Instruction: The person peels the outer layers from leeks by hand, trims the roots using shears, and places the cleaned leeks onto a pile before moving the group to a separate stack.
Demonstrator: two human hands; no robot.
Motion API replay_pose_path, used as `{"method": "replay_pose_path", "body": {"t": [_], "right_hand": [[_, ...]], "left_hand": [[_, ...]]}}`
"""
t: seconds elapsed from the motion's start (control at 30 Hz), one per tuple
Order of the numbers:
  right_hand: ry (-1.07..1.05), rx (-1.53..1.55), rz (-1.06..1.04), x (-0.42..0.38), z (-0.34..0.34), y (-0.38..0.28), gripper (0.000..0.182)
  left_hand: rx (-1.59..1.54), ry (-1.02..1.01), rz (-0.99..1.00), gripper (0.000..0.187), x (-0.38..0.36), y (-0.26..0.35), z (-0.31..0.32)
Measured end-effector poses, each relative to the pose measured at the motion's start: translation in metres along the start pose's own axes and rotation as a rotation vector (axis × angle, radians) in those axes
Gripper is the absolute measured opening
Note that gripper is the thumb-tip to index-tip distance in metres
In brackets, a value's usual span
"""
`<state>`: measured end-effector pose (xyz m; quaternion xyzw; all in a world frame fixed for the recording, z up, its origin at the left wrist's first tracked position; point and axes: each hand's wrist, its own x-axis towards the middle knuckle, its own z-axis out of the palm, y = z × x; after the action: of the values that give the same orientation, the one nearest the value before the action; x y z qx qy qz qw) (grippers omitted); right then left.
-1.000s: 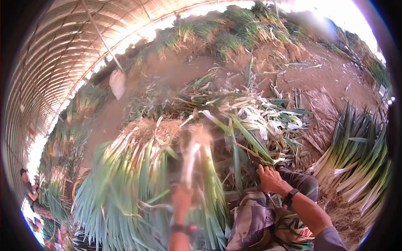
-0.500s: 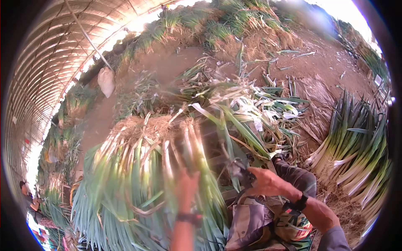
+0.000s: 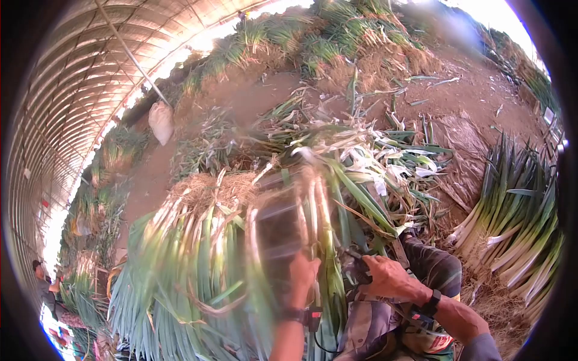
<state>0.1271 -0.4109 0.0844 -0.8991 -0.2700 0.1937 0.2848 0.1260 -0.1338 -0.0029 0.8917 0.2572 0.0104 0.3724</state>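
Note:
My left hand [image 3: 304, 274] is closed around the stalks of a few long green onions [image 3: 316, 210], whose white shanks and roots point away from me. Beside it, my right hand [image 3: 390, 278] grips a small dark handheld tool [image 3: 355, 268], its front end close to those stalks. To the left lies a wide pile of green onions [image 3: 198, 259], roots at the far side and green leaves towards me. Both wrists carry dark bands with a small device.
Stripped leaves [image 3: 385, 162] are heaped just beyond. More green onions [image 3: 512, 210] lie at the right, roots towards me. A pale sack [image 3: 161, 123] stands by a leaning pole. Further bundles [image 3: 355, 36] line the back, and a person [image 3: 48, 289] is at the far left.
My left hand has moved right, and the green onions it holds have shifted right, away from the pile and closer to the tool. My right hand has hardly moved.

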Motion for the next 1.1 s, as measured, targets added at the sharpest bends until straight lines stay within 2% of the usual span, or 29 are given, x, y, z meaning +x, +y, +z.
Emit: {"method": "replay_pose_path", "body": {"t": [0.03, 0.1, 0.13, 0.17, 0.2, 0.23, 0.33, 0.5, 0.53, 0.63, 0.67, 0.77, 0.8, 0.9, 0.93, 1.03, 1.07, 1.1], "right_hand": [[0.02, 0.054, 0.041, -0.001, -0.003, 0.003, 0.088], [0.033, 0.161, 0.103, -0.004, -0.015, 0.005, 0.087], [0.028, 0.217, 0.129, -0.008, -0.028, 0.001, 0.086], [0.024, 0.275, 0.161, -0.013, -0.036, -0.001, 0.085], [0.03, 0.275, 0.182, -0.015, -0.036, 0.003, 0.085], [0.041, 0.276, 0.17, -0.017, -0.036, 0.005, 0.085], [0.06, 0.263, 0.12, -0.02, -0.037, 0.007, 0.086], [0.012, 0.186, 0.037, -0.021, -0.036, 0.006, 0.083], [0.021, 0.161, 0.001, -0.021, -0.034, 0.008, 0.082], [-0.054, 0.128, -0.003, -0.02, -0.037, -0.001, 0.079], [-0.069, 0.093, -0.015, -0.019, -0.034, -0.001, 0.078], [-0.115, -0.006, -0.043, -0.016, -0.03, -0.001, 0.074], [-0.129, -0.03, -0.043, -0.015, -0.031, -0.002, 0.073], [-0.175, -0.033, -0.057, -0.015, -0.032, -0.007, 0.069], [-0.191, -0.024, -0.066, -0.015, -0.033, -0.009, 0.067], [-0.124, -0.044, -0.143, -0.013, -0.026, -0.012, 0.062], [-0.133, -0.049, -0.154, -0.011, -0.025, -0.014, 0.061], [-0.143, -0.054, -0.165, -0.009, -0.025, -0.016, 0.06]], "left_hand": [[0.034, -0.025, -0.001, 0.054, -0.001, 0.009, -0.004], [0.027, -0.02, 0.015, 0.062, 0.005, 0.012, -0.021], [-0.002, 0.002, 0.002, 0.055, 0.003, 0.011, -0.033], [0.134, 0.032, 0.041, 0.053, 0.021, -0.02, -0.031], [0.217, 0.083, -0.007, 0.053, 0.029, -0.031, -0.035], [-0.025, 0.022, -0.092, 0.059, 0.005, 0.006, -0.064], [0.046, 0.13, 0.027, 0.064, 0.021, -0.028, -0.05], [0.304, 0.205, 0.241, 0.067, -0.008, -0.005, -0.021], [0.275, 0.133, 0.339, 0.067, -0.015, -0.011, -0.008], [0.388, 0.118, 0.63, 0.069, -0.043, -0.01, 0.023], [0.388, 0.12, 0.626, 0.061, -0.057, 0.011, 0.015], [0.36, 0.164, 0.503, 0.056, -0.055, 0.002, 0.017], [0.345, 0.149, 0.564, 0.059, -0.049, -0.002, 0.011], [0.371, 0.157, 0.557, 0.059, -0.04, -0.02, -0.003], [0.45, 0.21, 0.661, 0.053, -0.039, -0.024, -0.005], [0.647, 0.094, 0.669, 0.043, -0.04, -0.034, -0.003], [0.673, 0.122, 0.732, 0.037, -0.043, -0.026, -0.004], [0.698, 0.098, 0.688, 0.035, -0.047, -0.016, -0.006]]}}
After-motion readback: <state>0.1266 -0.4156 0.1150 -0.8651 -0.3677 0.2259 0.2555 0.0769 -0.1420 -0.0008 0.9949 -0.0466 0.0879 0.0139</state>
